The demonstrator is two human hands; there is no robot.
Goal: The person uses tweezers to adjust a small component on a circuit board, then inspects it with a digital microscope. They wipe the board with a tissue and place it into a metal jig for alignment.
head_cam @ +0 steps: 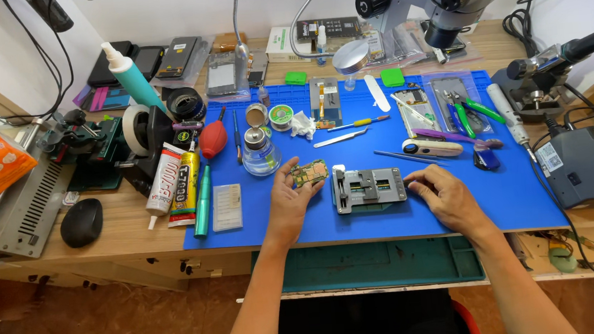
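Blue mat, on the counter under both hands. Glass dispenser bottle, just beyond the left hand. Red rubber blower, glue tubes and teal pen tool, left of the left hand. Black mouse, far left. Tweezers and green-handled pliers, beyond the right hand. Soldering station, far right.

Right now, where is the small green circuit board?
In the head view, the circuit board sits in the left hand fingertips, over the blue mat, just left of the metal board holder.
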